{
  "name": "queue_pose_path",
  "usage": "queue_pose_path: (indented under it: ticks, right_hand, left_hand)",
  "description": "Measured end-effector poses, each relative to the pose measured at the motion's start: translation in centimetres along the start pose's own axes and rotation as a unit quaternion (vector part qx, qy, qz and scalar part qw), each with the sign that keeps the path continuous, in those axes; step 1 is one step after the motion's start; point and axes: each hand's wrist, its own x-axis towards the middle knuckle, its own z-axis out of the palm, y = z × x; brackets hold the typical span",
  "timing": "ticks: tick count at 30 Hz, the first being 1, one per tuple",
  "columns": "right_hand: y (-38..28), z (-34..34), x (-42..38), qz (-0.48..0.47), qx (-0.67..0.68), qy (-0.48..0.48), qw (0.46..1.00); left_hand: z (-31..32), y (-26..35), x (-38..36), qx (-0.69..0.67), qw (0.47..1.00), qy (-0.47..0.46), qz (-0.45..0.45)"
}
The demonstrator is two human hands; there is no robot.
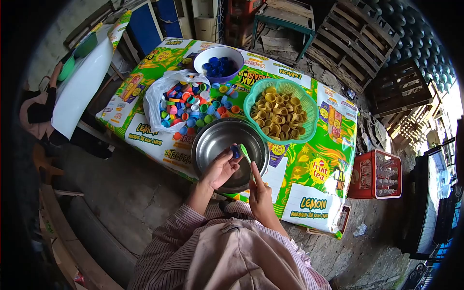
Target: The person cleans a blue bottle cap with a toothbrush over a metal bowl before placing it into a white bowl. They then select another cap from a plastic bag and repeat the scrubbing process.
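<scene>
My left hand (220, 170) is closed on a dark blue bottle cap (235, 150) over a wide metal basin (208, 140). In my right hand (261, 193) is a light green toothbrush (245, 152), its head up beside the cap. Whether the bristles touch the cap is hard to make out. Just behind the basin, many coloured bottle caps (193, 104) spill from a white plastic bag (154, 104). A green plastic basket (313, 116) of yellowish caps (280, 113) stands to the right. Blue caps (218, 66) lie in a purple and white bowl (238, 54) farther back.
A printed green and white cloth covers the table (309, 200). To its right stands a red crate (376, 174) holding glass bottles. Wooden pallets (355, 41) lean at the back right. Another person (41, 111) is at the far left, near a green bowl (66, 69).
</scene>
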Motion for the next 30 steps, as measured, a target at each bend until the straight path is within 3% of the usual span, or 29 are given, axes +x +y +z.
queue_pose_path:
  ticks: [2, 3, 5, 11, 13, 17, 19, 22, 23, 25, 28, 30]
  right_hand:
    - [0.5, -0.2, 0.3, 0.064, 0.026, 0.015, 0.997]
    - [0.1, -0.3, 0.3, 0.006, 0.017, 0.032, 0.999]
    - [0.3, -0.3, 0.3, 0.0, 0.001, 0.006, 1.0]
    - [0.6, -0.3, 0.1, 0.033, 0.016, 0.01, 0.999]
    - [0.6, 0.1, 0.1, -0.032, -0.008, 0.0, 0.999]
    - [0.9, 0.0, 0.2, 0.069, 0.011, -0.009, 0.998]
    - [0.2, -0.1, 0.5, -0.058, -0.002, 0.01, 0.998]
    - [0.2, -0.4, 1.1, 0.126, 0.003, -0.043, 0.991]
    - [0.3, -0.4, 0.9, 0.127, 0.003, -0.041, 0.991]
    - [0.5, -0.3, 0.8, 0.027, 0.021, 0.017, 0.999]
    - [0.1, -0.4, 1.1, 0.007, -0.018, -0.024, 1.0]
    - [0.4, -0.9, 1.5, 0.054, 0.018, 0.017, 0.998]
  left_hand:
    - [-0.4, -0.3, 0.3, -0.025, 0.999, 0.048, 0.005]
    - [-0.9, -0.3, 0.4, -0.027, 0.998, 0.048, 0.008]
    - [-1.8, -0.1, 0.7, -0.068, 0.996, -0.041, -0.033]
    - [-0.6, -0.7, -0.5, -0.07, 0.997, -0.035, 0.012]
    - [-0.1, -0.7, -1.0, -0.047, 0.998, -0.031, 0.023]
    - [-0.3, -0.6, -1.1, -0.062, 0.998, -0.012, 0.024]
    - [-0.5, -0.6, -0.9, -0.047, 0.998, -0.019, 0.032]
    - [-0.4, -0.2, -0.8, -0.019, 0.999, -0.023, 0.032]
    - [-0.3, -0.4, -1.1, -0.02, 0.999, -0.02, 0.031]
    - [0.2, -0.1, -0.7, -0.006, 0.999, -0.023, 0.033]
    - [0.9, 0.2, -0.1, 0.011, 1.0, -0.002, 0.004]
    - [1.3, 0.3, 0.4, 0.072, 0.997, 0.012, 0.018]
